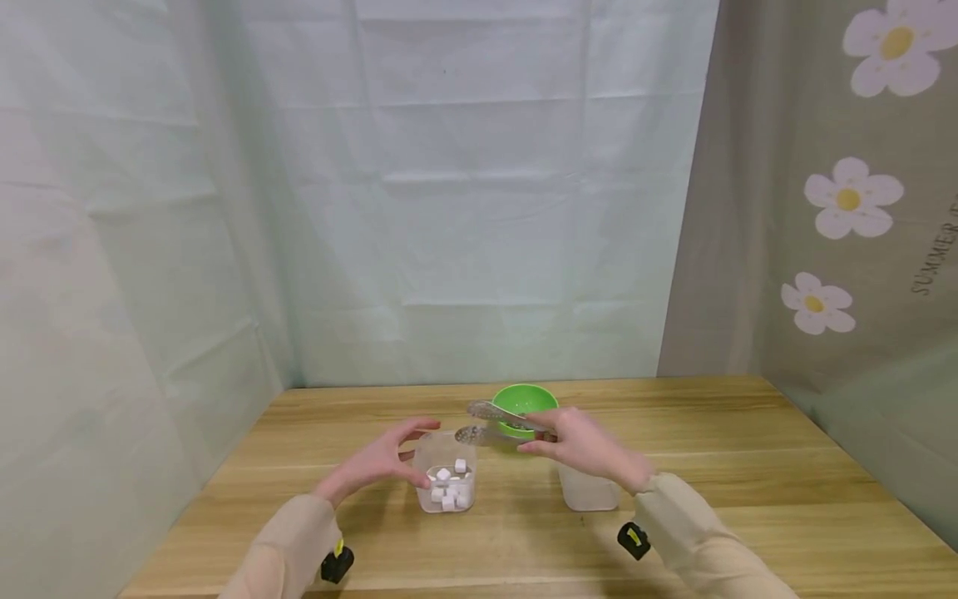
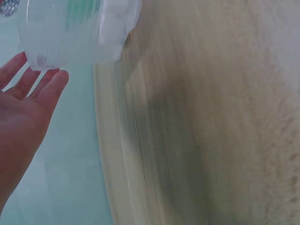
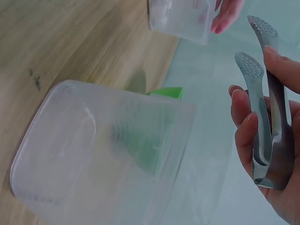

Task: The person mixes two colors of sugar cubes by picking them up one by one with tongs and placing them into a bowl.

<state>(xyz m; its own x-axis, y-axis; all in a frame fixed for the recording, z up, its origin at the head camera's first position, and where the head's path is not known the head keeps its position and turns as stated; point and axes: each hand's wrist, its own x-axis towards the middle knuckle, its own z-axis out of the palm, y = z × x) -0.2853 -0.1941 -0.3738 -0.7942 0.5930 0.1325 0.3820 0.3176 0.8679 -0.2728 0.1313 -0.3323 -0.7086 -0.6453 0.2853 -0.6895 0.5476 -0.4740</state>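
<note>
The person's left hand (image 1: 377,460) is spread beside a clear plastic container (image 1: 432,451), its fingers loosely curved and released, with the thumb at the near left corner and the other fingers toward the far side. Whether they touch the wall cannot be told. This container stands upright on the wood-grain tabletop (image 1: 748,482) and holds white cubes (image 1: 448,503) heaped at its bottom.

The right hand (image 1: 587,443) grasps metal tongs (image 1: 486,410) between thumb and fingers. The two perforated tips stand apart and point left, toward the container of cubes, raised above the tabletop. In the head view the tongs cross in front of a green bowl (image 1: 527,398), which stands farther back, between the two containers; what lies in it is too small to tell.

A second clear container (image 1: 591,495) stands below the right hand, partly hidden by it. Both sleeves (image 1: 288,532) are beige, with a black device (image 1: 634,541) near each wrist. A pale curtain (image 1: 479,208) hangs behind the tabletop, and a taupe curtain (image 1: 763,208) with white, yellow-centred flowers (image 1: 853,198) at the right.
</note>
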